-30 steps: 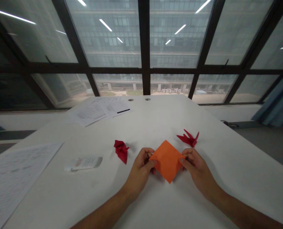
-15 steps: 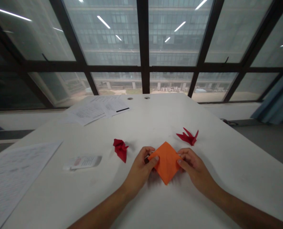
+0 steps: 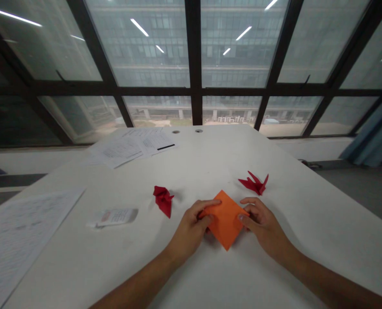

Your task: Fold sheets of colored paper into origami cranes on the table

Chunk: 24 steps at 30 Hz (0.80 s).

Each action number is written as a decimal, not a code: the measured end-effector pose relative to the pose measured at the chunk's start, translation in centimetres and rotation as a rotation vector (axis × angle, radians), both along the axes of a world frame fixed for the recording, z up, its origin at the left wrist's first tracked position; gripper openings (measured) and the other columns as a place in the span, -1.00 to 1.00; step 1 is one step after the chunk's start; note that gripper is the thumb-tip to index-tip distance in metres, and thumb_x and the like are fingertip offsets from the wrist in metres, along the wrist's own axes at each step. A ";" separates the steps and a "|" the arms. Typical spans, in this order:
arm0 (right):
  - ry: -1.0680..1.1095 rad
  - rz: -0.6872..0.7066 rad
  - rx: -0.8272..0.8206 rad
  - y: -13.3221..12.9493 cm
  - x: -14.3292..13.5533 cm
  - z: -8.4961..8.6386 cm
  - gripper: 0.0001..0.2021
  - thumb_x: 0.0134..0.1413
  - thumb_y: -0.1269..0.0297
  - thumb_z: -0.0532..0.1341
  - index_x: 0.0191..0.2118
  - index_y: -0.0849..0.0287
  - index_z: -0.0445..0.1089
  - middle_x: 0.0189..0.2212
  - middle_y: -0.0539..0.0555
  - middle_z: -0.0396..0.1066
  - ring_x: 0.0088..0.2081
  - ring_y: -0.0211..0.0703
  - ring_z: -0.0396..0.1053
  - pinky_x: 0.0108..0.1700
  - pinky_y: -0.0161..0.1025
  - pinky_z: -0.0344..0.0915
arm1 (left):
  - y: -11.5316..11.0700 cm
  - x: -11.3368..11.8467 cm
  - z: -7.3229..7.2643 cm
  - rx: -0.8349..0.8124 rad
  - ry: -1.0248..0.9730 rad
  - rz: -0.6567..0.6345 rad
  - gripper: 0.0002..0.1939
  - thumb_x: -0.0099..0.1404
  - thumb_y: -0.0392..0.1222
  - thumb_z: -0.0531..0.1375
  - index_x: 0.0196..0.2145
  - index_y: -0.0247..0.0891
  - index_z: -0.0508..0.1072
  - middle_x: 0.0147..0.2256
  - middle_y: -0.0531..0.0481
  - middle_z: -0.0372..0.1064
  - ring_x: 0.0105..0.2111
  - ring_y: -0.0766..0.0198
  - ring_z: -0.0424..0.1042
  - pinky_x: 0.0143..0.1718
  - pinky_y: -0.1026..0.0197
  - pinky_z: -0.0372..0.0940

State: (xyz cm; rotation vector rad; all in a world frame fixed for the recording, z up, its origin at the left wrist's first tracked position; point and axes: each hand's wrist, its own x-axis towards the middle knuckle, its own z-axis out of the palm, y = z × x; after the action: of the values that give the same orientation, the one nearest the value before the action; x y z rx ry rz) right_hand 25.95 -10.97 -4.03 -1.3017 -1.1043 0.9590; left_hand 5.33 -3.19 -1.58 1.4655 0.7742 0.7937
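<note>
Between both hands is an orange square of origami paper [image 3: 227,223], turned like a diamond with one corner pointing toward me. My left hand [image 3: 192,225] pinches its left corner, thumb in front and index finger stretched along the upper left edge. At the right corner, my right hand [image 3: 263,223] grips the paper between thumb and fingers. The fingers behind the sheet are partly hidden. Beyond my right hand lies a red folded paper crane [image 3: 254,183] with pointed tips. A second red folded paper piece [image 3: 163,201] rests to the left of my left hand.
A white packet with printing [image 3: 116,217] lies left on the white table [image 3: 210,161]. Printed sheets [image 3: 126,148] are spread at the far left, and another large sheet [image 3: 26,236] covers the near left. Windows stand behind the table's far edge.
The orange paper has tilted slightly, its lower corner shifting right. My left index finger has moved onto the paper's upper left edge. The red pieces have stayed in place.
</note>
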 end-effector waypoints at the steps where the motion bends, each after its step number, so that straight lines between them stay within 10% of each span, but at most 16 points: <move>1: -0.003 -0.002 0.002 0.0 0.0 0.0 -0.69 0.18 0.17 0.30 -0.03 0.09 0.26 -0.50 -0.15 0.26 -0.45 -0.25 0.23 -0.38 -0.28 0.17 | 0.0 0.0 0.0 0.034 0.025 -0.010 -0.67 0.20 -0.30 0.16 -0.11 -0.19 0.60 -0.17 -0.04 0.34 -0.32 0.30 0.35 -0.35 0.28 0.26; 17: -0.185 0.085 -0.021 -0.6 -0.1 0.7 -0.76 0.25 0.21 0.18 0.00 0.08 0.38 -0.36 -0.04 0.42 -0.31 -0.14 0.39 -0.25 -0.23 0.31 | 0.5 -0.9 0.6 0.338 0.286 -0.141 -0.53 0.25 -0.32 0.14 0.10 -0.14 0.49 -0.07 -0.10 0.41 -0.11 0.12 0.44 -0.02 0.07 0.32; 24: -0.864 0.082 0.211 -0.9 -0.2 0.7 -0.49 0.15 0.49 0.16 0.19 -0.02 0.40 0.19 0.15 0.38 0.22 0.09 0.29 0.25 0.12 0.25 | -0.1 -1.5 0.7 1.047 0.787 -0.035 -0.49 0.28 -0.39 0.13 0.16 -0.09 0.44 0.31 -0.18 0.20 0.25 -0.22 0.18 0.21 -0.27 0.11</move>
State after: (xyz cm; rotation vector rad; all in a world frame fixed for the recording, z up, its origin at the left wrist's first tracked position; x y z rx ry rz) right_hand 25.73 -11.91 -3.37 -1.5353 -1.8628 0.2868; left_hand 3.85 -3.34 -0.87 2.8199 0.9417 0.5866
